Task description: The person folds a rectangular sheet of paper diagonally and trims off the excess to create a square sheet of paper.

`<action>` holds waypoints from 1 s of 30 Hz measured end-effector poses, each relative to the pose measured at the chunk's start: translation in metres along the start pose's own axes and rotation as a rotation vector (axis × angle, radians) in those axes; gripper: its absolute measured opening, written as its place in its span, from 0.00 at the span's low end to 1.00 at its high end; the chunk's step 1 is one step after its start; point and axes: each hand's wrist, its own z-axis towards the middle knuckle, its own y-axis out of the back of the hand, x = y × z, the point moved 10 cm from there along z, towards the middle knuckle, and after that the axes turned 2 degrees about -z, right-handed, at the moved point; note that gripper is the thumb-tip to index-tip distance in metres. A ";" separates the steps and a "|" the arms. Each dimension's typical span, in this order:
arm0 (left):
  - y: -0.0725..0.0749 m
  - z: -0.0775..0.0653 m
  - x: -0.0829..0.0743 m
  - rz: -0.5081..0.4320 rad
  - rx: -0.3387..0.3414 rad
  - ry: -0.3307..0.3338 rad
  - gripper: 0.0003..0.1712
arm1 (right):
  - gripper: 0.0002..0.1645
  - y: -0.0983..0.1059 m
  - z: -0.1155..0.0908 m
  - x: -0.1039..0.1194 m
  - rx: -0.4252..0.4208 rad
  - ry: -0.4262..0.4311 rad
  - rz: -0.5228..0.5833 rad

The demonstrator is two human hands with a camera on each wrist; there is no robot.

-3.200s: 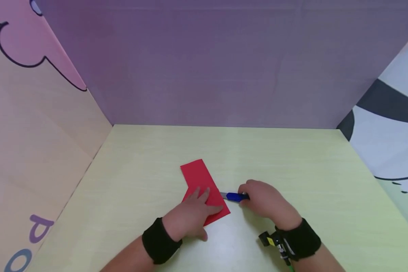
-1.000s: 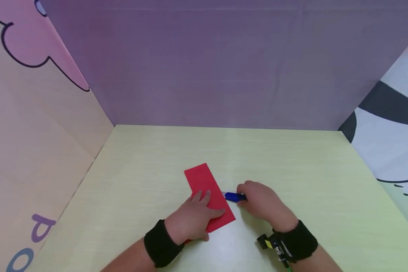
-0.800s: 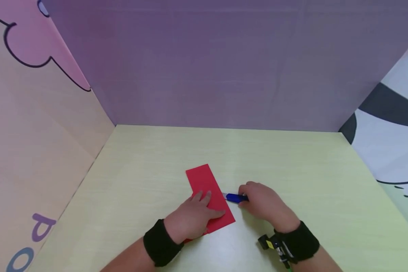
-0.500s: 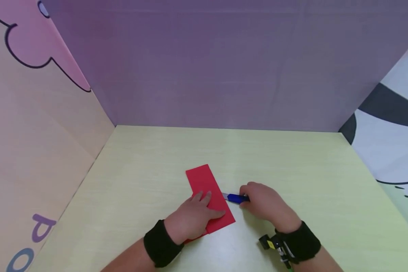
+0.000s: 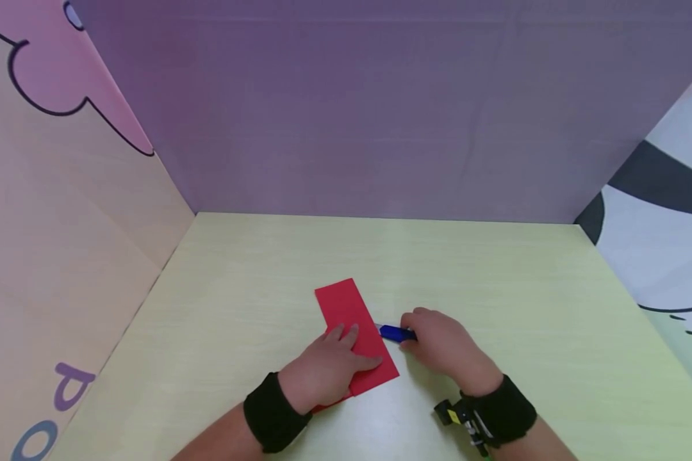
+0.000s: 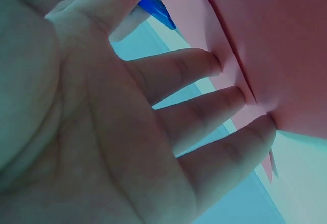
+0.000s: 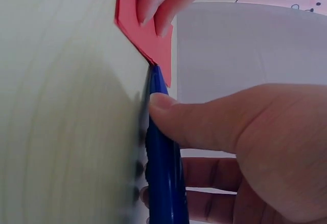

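Note:
A folded piece of red paper [image 5: 346,304] lies slanted on the table. My left hand [image 5: 325,371] rests on it with spread fingers, and their tips press on the paper in the left wrist view. To the right, my right hand [image 5: 444,342] grips a blue utility knife [image 5: 396,333], its thumb along the handle in the right wrist view. The knife's tip is right at the paper's folded right edge, and most of its blade is hidden there. A lower part of the paper shows beneath my left palm.
The pale wooden table [image 5: 254,256] reaches back to a purple panel [image 5: 380,115]. Printed side panels stand at left and right. A black wristband [image 5: 275,413] is on the left wrist, and another, with a small camera [image 5: 446,413], on the right.
Since the earliest frame the paper and left hand have shifted slightly right and nearer. In the last half second the knife has moved left, and its blade has slipped into the paper's edge.

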 end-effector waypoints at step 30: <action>0.001 0.001 0.001 -0.050 0.013 0.023 0.43 | 0.11 0.001 0.003 -0.006 -0.012 -0.045 0.011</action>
